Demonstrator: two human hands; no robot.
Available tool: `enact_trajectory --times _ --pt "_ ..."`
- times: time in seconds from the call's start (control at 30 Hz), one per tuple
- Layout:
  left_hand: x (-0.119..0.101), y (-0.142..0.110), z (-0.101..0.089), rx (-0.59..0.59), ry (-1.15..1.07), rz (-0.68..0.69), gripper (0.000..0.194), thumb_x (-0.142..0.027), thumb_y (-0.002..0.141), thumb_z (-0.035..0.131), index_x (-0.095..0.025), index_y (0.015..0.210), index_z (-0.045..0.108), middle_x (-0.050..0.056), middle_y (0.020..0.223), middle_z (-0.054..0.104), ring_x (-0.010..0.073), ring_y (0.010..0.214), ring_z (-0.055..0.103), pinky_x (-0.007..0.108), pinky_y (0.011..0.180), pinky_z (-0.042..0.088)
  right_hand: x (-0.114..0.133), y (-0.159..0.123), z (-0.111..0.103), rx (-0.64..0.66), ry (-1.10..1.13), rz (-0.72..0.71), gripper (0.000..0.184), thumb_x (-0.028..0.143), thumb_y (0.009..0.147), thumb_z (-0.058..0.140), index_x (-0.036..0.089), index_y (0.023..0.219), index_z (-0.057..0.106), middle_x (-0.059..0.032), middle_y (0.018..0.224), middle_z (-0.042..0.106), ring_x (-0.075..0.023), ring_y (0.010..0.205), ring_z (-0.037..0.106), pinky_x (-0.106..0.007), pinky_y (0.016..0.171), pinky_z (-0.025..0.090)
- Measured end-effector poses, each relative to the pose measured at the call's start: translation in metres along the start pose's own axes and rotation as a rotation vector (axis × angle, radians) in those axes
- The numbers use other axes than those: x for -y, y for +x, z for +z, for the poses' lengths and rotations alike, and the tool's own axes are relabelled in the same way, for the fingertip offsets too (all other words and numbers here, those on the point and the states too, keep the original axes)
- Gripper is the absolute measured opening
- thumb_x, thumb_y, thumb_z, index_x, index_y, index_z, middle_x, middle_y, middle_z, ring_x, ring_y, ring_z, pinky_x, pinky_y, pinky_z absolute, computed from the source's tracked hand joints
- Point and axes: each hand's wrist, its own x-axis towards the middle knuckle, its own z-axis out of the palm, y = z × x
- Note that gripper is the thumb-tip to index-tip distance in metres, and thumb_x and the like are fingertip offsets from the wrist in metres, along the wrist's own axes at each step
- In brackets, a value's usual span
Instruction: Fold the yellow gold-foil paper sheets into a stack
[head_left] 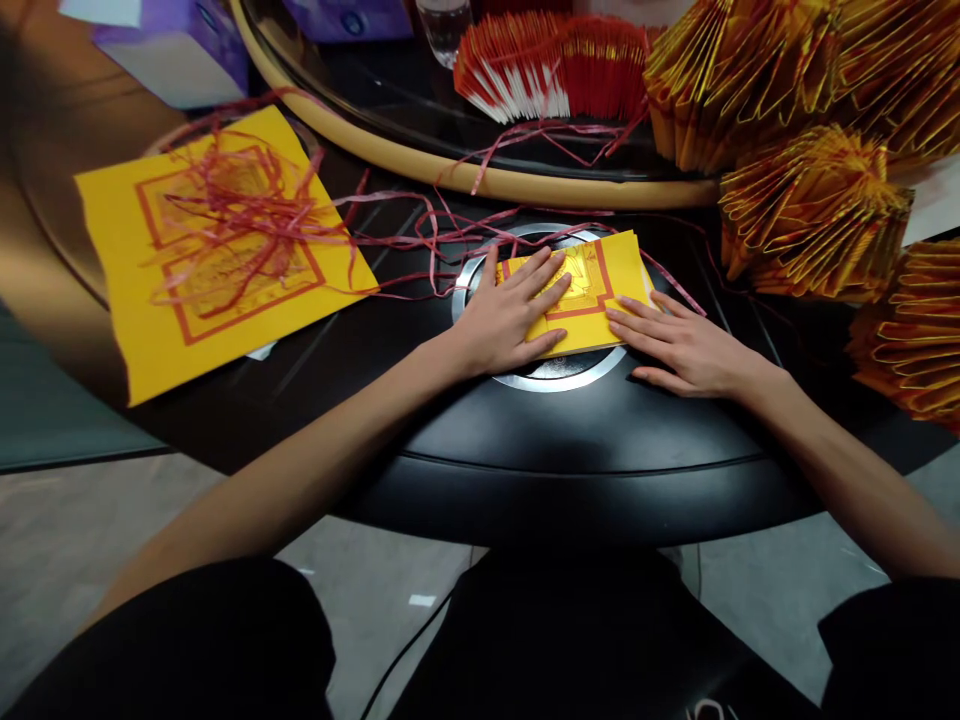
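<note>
A folded yellow paper [588, 285] with a red printed border lies over the silver-ringed disc [559, 378] at the table's near edge. My left hand [510, 312] rests flat on its left part, fingers spread. On its right end lie the fingertips of my right hand [679, 345], stretched out flat and slightly apart. Neither hand grasps anything. To the left is a larger yellow printed sheet [142, 300] with a tangle of pink-red plastic ribbon [259, 225] on top. Loose strands of the ribbon run right, behind the folded paper.
Pleated gold-and-red paper bundles [814, 215] crowd the right side. A fanned row of red-and-white paper pieces [555, 75] sits on the raised turntable, whose tan rim [420, 160] curves across the back. A purple tissue box [176, 50] stands at upper left, a clear bottle [445, 25] at the back.
</note>
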Motion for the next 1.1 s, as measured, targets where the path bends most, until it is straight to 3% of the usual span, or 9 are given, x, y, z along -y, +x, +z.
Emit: enact_trajectory --times 0.13,0.27,0.5,0.6,0.83,0.93,1.03,1.1 --pt "-0.001 0.001 -0.002 0.022 0.017 -0.011 0.088 -0.077 0.101 0.013 -0.019 0.164 0.035 0.016 0.176 0.023 0.0351 0.163 0.02 0.068 0.125 -0.008 0.001 -0.014 -0.002 0.002 0.012 0.037 0.06 0.041 0.109 0.043 0.02 0.165 0.038 -0.0143 0.165 0.047 -0.0298 0.157 0.038 -0.06 0.13 0.023" --pt "-0.004 0.001 -0.005 0.037 0.032 -0.017 0.091 -0.076 0.101 0.008 -0.016 0.163 0.037 0.018 0.176 0.024 0.0357 0.163 0.021 0.068 0.125 -0.008 0.0 -0.031 0.0 -0.081 0.043 0.043 0.056 0.04 0.109 0.039 0.023 0.162 0.045 -0.0118 0.159 0.056 -0.0294 0.153 0.045 -0.062 0.129 0.024" --pt "-0.005 0.003 -0.002 -0.007 0.007 -0.059 0.085 -0.077 0.101 0.017 -0.019 0.159 0.041 0.015 0.17 0.038 0.0391 0.159 0.026 0.068 0.125 -0.004 -0.007 -0.049 0.003 -0.575 0.028 0.198 0.058 0.044 0.109 0.027 0.022 0.147 0.064 -0.0125 0.138 0.073 -0.0335 0.142 0.058 -0.057 0.113 0.045" --pt "-0.004 0.003 -0.002 0.002 0.024 -0.06 0.081 -0.074 0.102 0.021 -0.02 0.16 0.04 0.015 0.17 0.039 0.0387 0.159 0.027 0.068 0.125 -0.003 -0.007 -0.047 0.003 -0.598 0.007 0.252 0.057 0.042 0.108 0.026 0.021 0.142 0.067 -0.0134 0.135 0.075 -0.0345 0.139 0.061 -0.055 0.107 0.047" --pt "0.001 0.001 -0.003 0.015 0.047 -0.008 0.072 -0.067 0.105 0.026 -0.027 0.165 0.033 0.016 0.175 0.027 0.038 0.162 0.023 0.07 0.124 -0.002 0.02 -0.007 0.007 -0.354 -0.063 0.195 0.053 0.043 0.107 0.037 0.016 0.144 0.063 -0.0167 0.148 0.065 -0.0346 0.151 0.048 -0.056 0.116 0.038" --pt "0.002 0.0 -0.002 -0.005 0.048 0.006 0.068 -0.063 0.106 0.031 -0.03 0.166 0.031 0.016 0.175 0.027 0.0375 0.162 0.024 0.071 0.124 -0.002 0.037 0.019 0.007 -0.343 -0.078 0.2 0.048 0.04 0.107 0.04 0.014 0.14 0.064 -0.0177 0.146 0.066 -0.0339 0.148 0.05 -0.055 0.118 0.036" --pt "0.002 0.0 0.0 -0.022 0.063 0.021 0.066 -0.06 0.106 0.035 -0.03 0.165 0.032 0.017 0.174 0.029 0.0382 0.162 0.023 0.073 0.123 -0.002 0.041 0.043 -0.004 -0.469 -0.051 0.309 0.041 0.035 0.108 0.038 0.015 0.112 0.073 -0.017 0.117 0.077 -0.0305 0.12 0.066 -0.046 0.102 0.047" --pt "0.001 0.0 0.002 -0.051 0.083 0.023 0.065 -0.058 0.106 0.038 -0.03 0.164 0.035 0.017 0.173 0.031 0.0402 0.162 0.02 0.075 0.122 -0.003 0.038 0.06 -0.015 -0.571 0.03 0.395 0.041 0.036 0.107 0.038 0.019 0.086 0.069 -0.0114 0.089 0.074 -0.025 0.092 0.067 -0.038 0.085 0.048"
